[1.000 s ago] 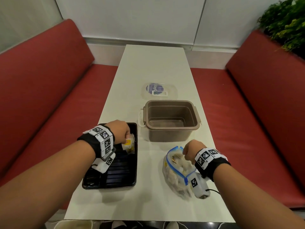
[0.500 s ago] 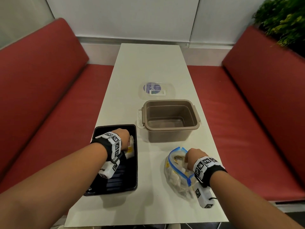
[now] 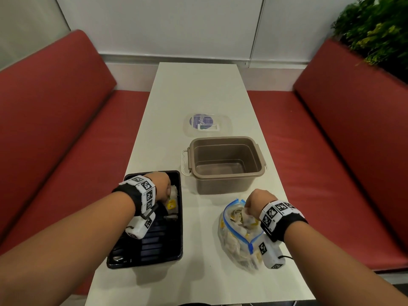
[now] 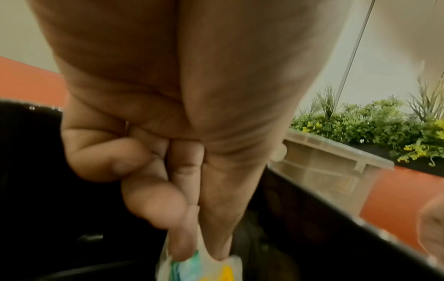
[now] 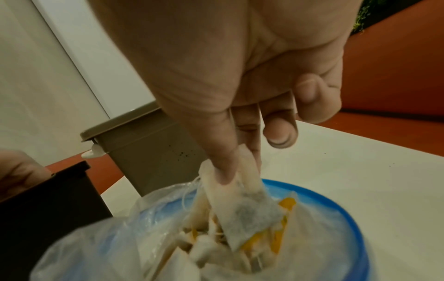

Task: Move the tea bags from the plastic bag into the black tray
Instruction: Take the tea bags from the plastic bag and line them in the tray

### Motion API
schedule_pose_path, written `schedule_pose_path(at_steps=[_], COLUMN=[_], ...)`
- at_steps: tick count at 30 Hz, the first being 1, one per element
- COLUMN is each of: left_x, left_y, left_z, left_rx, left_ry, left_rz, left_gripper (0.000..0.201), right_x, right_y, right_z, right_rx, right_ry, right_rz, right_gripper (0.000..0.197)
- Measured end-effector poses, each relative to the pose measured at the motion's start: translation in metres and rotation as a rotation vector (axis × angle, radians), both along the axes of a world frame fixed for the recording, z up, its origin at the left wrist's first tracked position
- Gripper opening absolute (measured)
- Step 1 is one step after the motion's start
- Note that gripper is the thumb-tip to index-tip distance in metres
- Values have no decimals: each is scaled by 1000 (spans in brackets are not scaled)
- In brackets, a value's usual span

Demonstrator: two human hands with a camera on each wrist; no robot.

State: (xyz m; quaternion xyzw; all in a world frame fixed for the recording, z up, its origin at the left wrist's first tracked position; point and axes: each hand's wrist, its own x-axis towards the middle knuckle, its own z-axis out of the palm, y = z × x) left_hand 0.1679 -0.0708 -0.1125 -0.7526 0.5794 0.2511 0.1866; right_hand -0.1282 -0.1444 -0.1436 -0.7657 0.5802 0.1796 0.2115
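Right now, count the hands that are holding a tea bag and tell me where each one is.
2. The left hand pinches a tea bag over the black tray; the right hand pinches another tea bag at the plastic bag mouth.

Café booth, red benches (image 3: 72, 133), white table (image 3: 198, 89), planter (image 3: 375, 29)

Your right hand (image 5: 240, 76) pinches one tea bag (image 5: 242, 205) between thumb and fingers; the ring and little fingers are curled clear of it. The tea bag hangs tilted above the open mouth of the plastic bag (image 5: 100, 237), which has a blue zip rim and holds more tea bags with yellow tags. The plastic bag rests on the white table (image 5: 360, 180). Behind it stands the brown container (image 5: 144, 144). A corner of the black tray (image 5: 48, 205) shows at left.
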Motion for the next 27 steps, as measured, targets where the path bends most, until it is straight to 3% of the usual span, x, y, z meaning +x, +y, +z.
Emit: schedule_pose_path(at_steps=[8,13,16,23,27], left_x=[2,-40,-67,-67,-34], left_y=[-7,-3,-1,6,13], left_z=[60,90,91,80,66], left_rx=[-246,-407,-429,-479,-373], left_ry=[118,386,452,278,126], left_rz=[-16,-155,-191,-239,-150], left_gripper=[14,14,20,14,14], right_x=[3,20,32,50,54], right_y=[1,7,15,22,28], right_z=[37,69,87,91,78], right_rx=[-69,-76,-69,-53,-5], right_ry=[-156,-496,-675,-773,-692], right_rz=[56,58,73,123,135], right_gripper=[6,13,15,11,10])
